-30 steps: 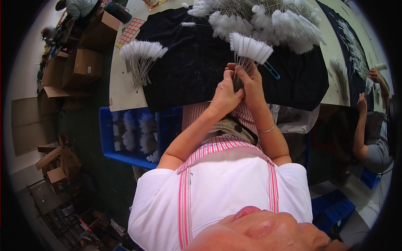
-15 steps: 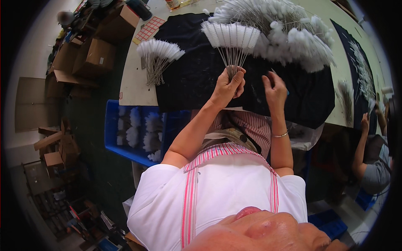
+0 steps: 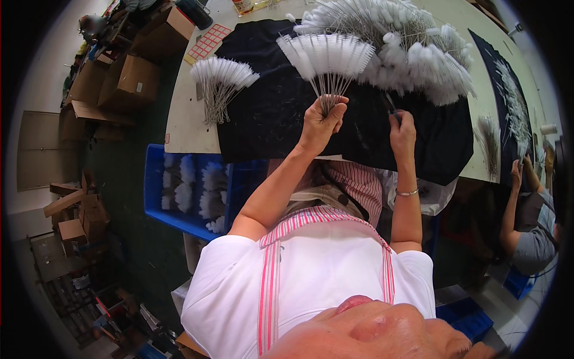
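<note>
Our left hand [image 3: 320,122] has its grip closed round a fan of white wire brushes [image 3: 329,60] (stems pinched together) above the black cloth [image 3: 263,119]. Our right hand [image 3: 403,128] grips a dark tool [image 3: 390,106] on the counter [image 3: 182,128], beside the brush heap [image 3: 412,48].

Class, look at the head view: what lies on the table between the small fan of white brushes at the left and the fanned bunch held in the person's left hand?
Only bare black cloth lies between the small fan and the held bunch.
</note>
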Tool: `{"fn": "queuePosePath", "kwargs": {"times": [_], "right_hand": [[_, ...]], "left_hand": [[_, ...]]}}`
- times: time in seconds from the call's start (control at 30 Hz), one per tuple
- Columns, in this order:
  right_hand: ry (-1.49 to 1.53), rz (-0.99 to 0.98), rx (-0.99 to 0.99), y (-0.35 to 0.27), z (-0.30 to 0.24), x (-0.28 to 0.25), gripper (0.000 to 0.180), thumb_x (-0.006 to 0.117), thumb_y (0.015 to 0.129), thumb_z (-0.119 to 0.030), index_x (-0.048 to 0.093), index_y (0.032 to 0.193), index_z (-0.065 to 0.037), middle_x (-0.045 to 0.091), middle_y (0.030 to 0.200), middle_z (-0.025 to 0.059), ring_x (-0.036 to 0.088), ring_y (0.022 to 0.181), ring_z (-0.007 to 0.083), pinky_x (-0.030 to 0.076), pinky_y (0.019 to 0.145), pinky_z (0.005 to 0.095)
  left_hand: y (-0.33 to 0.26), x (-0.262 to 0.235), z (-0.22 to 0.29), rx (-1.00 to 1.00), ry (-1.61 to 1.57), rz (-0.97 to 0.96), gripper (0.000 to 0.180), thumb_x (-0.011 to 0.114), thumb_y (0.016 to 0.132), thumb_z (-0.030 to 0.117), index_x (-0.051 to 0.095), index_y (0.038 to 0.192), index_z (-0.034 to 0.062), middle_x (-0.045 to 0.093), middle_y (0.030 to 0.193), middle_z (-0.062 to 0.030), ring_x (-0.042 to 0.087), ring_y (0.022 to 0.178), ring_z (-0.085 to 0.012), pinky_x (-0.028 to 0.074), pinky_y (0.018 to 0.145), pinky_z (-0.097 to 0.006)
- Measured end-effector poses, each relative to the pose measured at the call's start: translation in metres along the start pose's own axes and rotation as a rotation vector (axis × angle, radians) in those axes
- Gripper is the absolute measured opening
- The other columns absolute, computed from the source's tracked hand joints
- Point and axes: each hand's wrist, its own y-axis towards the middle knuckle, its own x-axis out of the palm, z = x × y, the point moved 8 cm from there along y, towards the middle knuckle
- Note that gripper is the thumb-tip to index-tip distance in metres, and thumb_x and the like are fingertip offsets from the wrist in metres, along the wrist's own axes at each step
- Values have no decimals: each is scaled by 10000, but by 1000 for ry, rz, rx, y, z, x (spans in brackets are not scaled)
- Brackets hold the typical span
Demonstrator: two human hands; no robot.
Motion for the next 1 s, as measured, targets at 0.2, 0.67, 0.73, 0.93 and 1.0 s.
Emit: {"fn": "queuePosePath", "kwargs": {"times": [0.2,0.67,0.73,0.93,1.0], "right_hand": [[1263,-64,509,-34,-74,18,96,584,882,-72,575,970,-36,509,694,-44,437,577,29,360,504,188],[1125,-118,718,-73,-63,36,113,632,833,-49,638,933,2,585,684,-15,515,558,45,409,497,177],[1172,-98,708,-72,-62,34,103,631,830,-46,638,921,2,583,684,-14,502,546,46,400,494,180],[1304,-51,677,-70,-62,35,93,639,826,-49,632,900,7,570,671,-10,485,544,56,385,493,190],[1338,-47,660,-69,-61,35,90,638,828,-48,630,898,8,568,671,-8,490,554,58,388,497,190]], "left_hand": [[-58,41,-42,-640,-526,-28,241,603,880,292,556,960,70,475,592,3,434,449,-79,286,356,-212],[-87,34,-65,-587,-142,15,168,520,934,235,536,931,67,495,609,15,435,439,-56,296,358,-182],[-84,35,-62,-534,-194,33,154,528,931,220,531,918,67,503,611,17,431,434,-46,307,363,-182],[-79,37,-54,-410,-223,73,154,521,936,221,524,956,68,495,614,19,435,446,-46,328,379,-180],[-76,33,-57,-373,-197,112,154,517,937,222,511,960,70,497,630,14,447,467,-48,340,391,-181]]}}
